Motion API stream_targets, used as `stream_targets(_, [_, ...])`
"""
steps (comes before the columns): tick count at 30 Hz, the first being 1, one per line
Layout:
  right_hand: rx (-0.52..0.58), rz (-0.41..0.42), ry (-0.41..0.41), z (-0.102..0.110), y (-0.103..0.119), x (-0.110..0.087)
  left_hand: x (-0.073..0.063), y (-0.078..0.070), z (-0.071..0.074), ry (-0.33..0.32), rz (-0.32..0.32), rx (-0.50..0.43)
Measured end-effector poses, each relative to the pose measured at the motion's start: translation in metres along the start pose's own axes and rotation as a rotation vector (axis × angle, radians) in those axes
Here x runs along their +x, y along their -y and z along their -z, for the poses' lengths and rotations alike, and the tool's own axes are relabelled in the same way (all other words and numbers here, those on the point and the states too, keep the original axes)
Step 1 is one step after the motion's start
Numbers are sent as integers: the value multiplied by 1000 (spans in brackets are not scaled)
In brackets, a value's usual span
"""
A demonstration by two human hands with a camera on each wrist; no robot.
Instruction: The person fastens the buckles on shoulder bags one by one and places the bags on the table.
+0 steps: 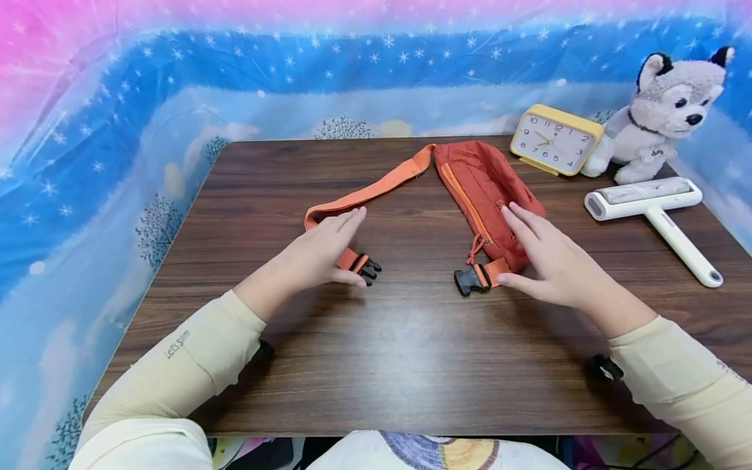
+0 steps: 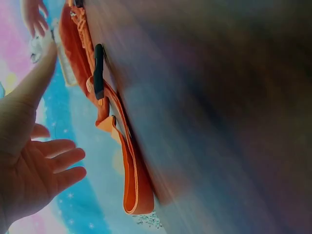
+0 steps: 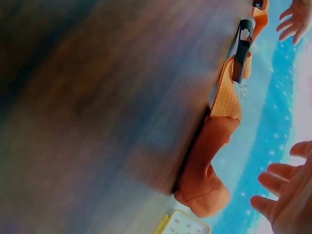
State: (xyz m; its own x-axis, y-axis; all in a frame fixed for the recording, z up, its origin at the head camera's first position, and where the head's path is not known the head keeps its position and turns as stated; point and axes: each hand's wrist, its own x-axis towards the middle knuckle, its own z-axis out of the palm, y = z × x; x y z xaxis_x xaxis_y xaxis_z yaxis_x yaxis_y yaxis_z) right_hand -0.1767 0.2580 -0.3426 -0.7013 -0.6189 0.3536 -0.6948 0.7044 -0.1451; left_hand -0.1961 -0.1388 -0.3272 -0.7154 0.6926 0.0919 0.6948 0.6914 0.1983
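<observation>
A rust-red waist bag lies on the dark wooden table, its orange strap looping out to the left. The strap's black prong buckle half rests beside my left hand, whose fingers are extended over the strap. Near the bag's front end lies the black socket buckle half, apart from the other half. Over that end of the bag hovers my right hand, fingers spread and holding nothing. In the left wrist view, the left hand shows an empty palm; the right wrist view shows the right fingers apart from the bag.
A yellow alarm clock stands at the back right, next to a grey-and-white husky plush. In front of the plush lies a white lint roller. A blue and pink snow-patterned cloth hangs behind the table.
</observation>
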Motion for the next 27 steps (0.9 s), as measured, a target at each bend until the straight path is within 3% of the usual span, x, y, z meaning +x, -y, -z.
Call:
stream_targets(7, [-7,76,-5,-5,6,2,2,-3,-2,79,18,-3])
stream_targets(15, [-1,124,7,-12,8,5,5,-5,-3,117,16,41])
stream_targets(27, [10,151,109,-17,14,10,11,-8,-10,181,-20,104])
